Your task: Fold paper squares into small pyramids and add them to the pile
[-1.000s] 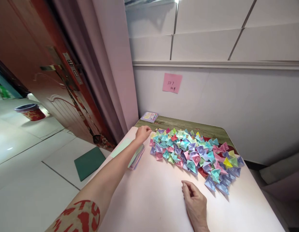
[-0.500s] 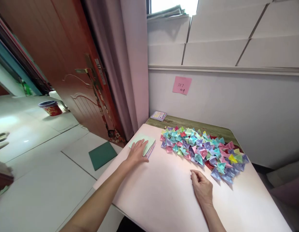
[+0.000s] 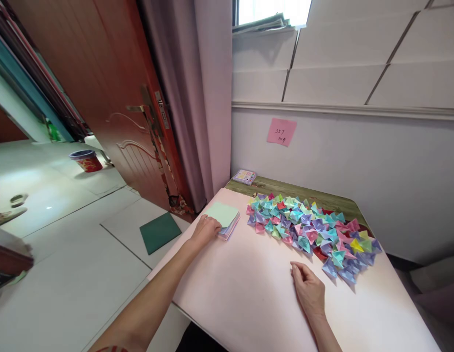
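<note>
Head view: the paper stack [image 3: 224,218] at the tabletop [image 3: 248,293] left edge is touched by the left hand [image 3: 206,230], fingers curled against it; one sheet should be peeled singly, while the right hand [image 3: 309,291] rests loosely closed, empty.

Paper stack [image 3: 224,218]: pale green top sheet, pink and lilac edges beneath. Folded paper pieces [image 3: 307,230]: teal, purple, pink, lime, yellow, red mixed. Tabletop [image 3: 248,288]: pale pink; far edge wood-grain olive brown. Wall note [image 3: 281,132]: pink. Floor mat [image 3: 160,232]: dark green. Door [image 3: 102,88]: reddish brown.
</note>
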Demonstrator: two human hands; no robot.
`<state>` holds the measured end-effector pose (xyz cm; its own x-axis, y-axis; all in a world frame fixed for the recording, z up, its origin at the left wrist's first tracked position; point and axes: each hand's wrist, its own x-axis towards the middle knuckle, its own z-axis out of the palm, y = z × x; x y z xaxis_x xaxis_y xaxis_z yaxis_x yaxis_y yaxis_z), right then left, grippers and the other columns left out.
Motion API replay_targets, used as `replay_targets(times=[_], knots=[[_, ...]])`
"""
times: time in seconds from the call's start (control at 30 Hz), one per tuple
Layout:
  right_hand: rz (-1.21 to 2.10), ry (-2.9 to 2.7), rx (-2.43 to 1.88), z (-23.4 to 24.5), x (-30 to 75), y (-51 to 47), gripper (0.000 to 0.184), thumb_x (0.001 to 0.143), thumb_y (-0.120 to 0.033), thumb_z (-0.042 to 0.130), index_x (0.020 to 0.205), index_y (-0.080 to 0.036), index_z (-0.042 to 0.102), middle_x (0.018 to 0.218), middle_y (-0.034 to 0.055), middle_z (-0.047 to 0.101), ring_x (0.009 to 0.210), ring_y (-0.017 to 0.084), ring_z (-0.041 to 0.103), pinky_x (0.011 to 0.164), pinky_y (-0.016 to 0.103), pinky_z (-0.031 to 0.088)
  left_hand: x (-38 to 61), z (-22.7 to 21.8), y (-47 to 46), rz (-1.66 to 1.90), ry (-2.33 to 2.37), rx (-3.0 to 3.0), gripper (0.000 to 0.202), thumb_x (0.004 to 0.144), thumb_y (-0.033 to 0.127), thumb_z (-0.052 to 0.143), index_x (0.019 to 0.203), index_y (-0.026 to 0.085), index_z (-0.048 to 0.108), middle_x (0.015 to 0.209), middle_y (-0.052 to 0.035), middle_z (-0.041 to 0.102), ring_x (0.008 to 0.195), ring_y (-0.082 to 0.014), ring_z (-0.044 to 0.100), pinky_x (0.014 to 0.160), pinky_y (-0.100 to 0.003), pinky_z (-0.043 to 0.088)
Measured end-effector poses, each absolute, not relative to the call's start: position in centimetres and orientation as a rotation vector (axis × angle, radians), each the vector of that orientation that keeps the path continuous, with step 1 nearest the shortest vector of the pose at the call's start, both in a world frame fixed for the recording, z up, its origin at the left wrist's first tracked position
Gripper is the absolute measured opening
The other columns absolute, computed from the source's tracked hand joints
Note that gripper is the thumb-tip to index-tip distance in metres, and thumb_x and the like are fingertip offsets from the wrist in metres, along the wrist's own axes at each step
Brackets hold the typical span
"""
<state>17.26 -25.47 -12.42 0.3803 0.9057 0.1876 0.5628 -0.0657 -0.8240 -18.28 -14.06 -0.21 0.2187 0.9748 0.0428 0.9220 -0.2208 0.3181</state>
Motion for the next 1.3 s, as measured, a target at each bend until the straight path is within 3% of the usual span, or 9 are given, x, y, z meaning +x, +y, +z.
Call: replay_targets(times=[0.23, 0.5, 0.63, 0.77, 0.83, 0.97, 1.1, 1.2, 1.3], knots=[[0.536, -1.314, -1.816, -11.9, 17.1, -25.6, 0.035, 0.081, -0.05, 0.055, 0.091, -0.023, 0.074, 0.089, 0.0038, 0.076, 0.074, 0.022, 0.07, 0.065, 0.027, 0.051, -19.0, -1.8, -12.0, 0.669, 1.829, 1.916, 0.013, 0.073, 0.029, 0.061, 0.067, 0.018, 0.066, 0.067, -0.0001, 0.066, 0.068, -0.0166, 0.058, 0.064, -0.025, 0.038], [0.585, -1.312, -1.828, -12.0, 17.1, -25.6, 0.034, 0.081, -0.05, 0.055, 0.092, -0.024, 0.074, 0.092, 0.0019, 0.075, 0.075, 0.02, 0.069, 0.069, 0.025, 0.05, -19.2, -3.0, -11.1, 0.902, 1.736, 1.585, 0.032, 0.063, 0.046, 0.068, 0.065, 0.014, 0.068, 0.055, 0.0006, 0.059, 0.053, -0.0139, 0.052, 0.051, -0.023, 0.037], [0.598, -1.308, -1.794, -12.1, 17.4, -25.7, 0.033, 0.083, -0.048, 0.055, 0.093, -0.023, 0.073, 0.094, 0.0023, 0.075, 0.079, 0.02, 0.07, 0.073, 0.025, 0.05, -18.2, -2.2, -11.6, 1.076, 1.782, 1.538, 0.023, 0.068, 0.038, 0.064, 0.071, 0.016, 0.065, 0.063, -0.0002, 0.063, 0.06, -0.0157, 0.057, 0.059, -0.026, 0.044], [0.585, -1.341, -1.74, -12.2, 17.4, -25.5, 0.034, 0.085, -0.048, 0.053, 0.092, -0.021, 0.072, 0.093, 0.005, 0.074, 0.079, 0.021, 0.069, 0.074, 0.027, 0.051, -14.6, -1.0, -14.1, 1.297, 1.735, 1.866, 0.012, 0.076, 0.02, 0.053, 0.082, 0.019, 0.064, 0.091, -0.0038, 0.07, 0.09, -0.0202, 0.063, 0.086, -0.033, 0.047], [0.557, -1.351, -1.732, -12.0, 17.2, -25.4, 0.036, 0.086, -0.047, 0.053, 0.101, -0.019, 0.07, 0.092, 0.0061, 0.073, 0.075, 0.02, 0.068, 0.071, 0.028, 0.052, -12.0, -1.1, -15.9, 1.31, 1.537, 2.096, 0.021, 0.075, 0.009, 0.047, 0.084, 0.021, 0.062, 0.103, -0.0045, 0.07, 0.102, -0.0201, 0.062, 0.094, -0.036, 0.045], [0.47, -1.407, -1.696, -11.6, 16.5, -25.2, 0.061, 0.084, -0.042, 0.057, 0.139, -0.018, 0.043, 0.101, 0.0072, 0.07, 0.075, 0.019, 0.067, 0.068, 0.03, 0.054, -7.9, -3.8, -19.3, 1.133, 1.182, 2.25, 0.03, 0.071, 0.0, 0.043, 0.086, 0.021, 0.06, 0.112, -0.0045, 0.069, 0.115, -0.0201, 0.059, 0.111, -0.047, 0.031], [0.335, -1.506, -1.621, -11.2, 16.0, -25.4, 0.071, 0.083, -0.031, 0.057, 0.147, -0.023, 0.029, 0.126, 0.011, 0.058, 0.081, 0.018, 0.066, 0.067, 0.03, 0.056, -7.1, -7.6, -21.5, 0.942, 1.001, 2.143, 0.04, 0.066, -0.002, 0.041, 0.092, 0.021, 0.062, 0.11, -0.0042, 0.07, 0.122, -0.0205, 0.055, 0.115, -0.05, 0.025], [0.302, -1.661, -1.563, -11.1, 16.0, -25.7, 0.072, 0.078, -0.012, 0.05, 0.146, -0.029, 0.032, 0.141, 0.0097, 0.047, 0.082, 0.016, 0.065, 0.066, 0.028, 0.057, -7.9, -9.1, -22.3, 0.841, 0.869, 2.093, 0.048, 0.068, -0.002, 0.039, 0.102, 0.021, 0.064, 0.095, -0.0033, 0.071, 0.122, -0.0206, 0.056, 0.114, -0.051, 0.026], [0.311, -1.817, -1.54, -11.2, 16.3, -25.9, 0.074, 0.071, 0.0, 0.042, 0.137, -0.033, 0.048, 0.142, 0.0045, 0.047, 0.083, 0.014, 0.066, 0.066, 0.024, 0.056, -8.7, -9.4, -22.6, 0.759, 0.779, 2.074, 0.046, 0.07, -0.002, 0.038, 0.1, 0.021, 0.065, 0.096, -0.0028, 0.07, 0.121, -0.0197, 0.056, 0.114, -0.049, 0.027]])
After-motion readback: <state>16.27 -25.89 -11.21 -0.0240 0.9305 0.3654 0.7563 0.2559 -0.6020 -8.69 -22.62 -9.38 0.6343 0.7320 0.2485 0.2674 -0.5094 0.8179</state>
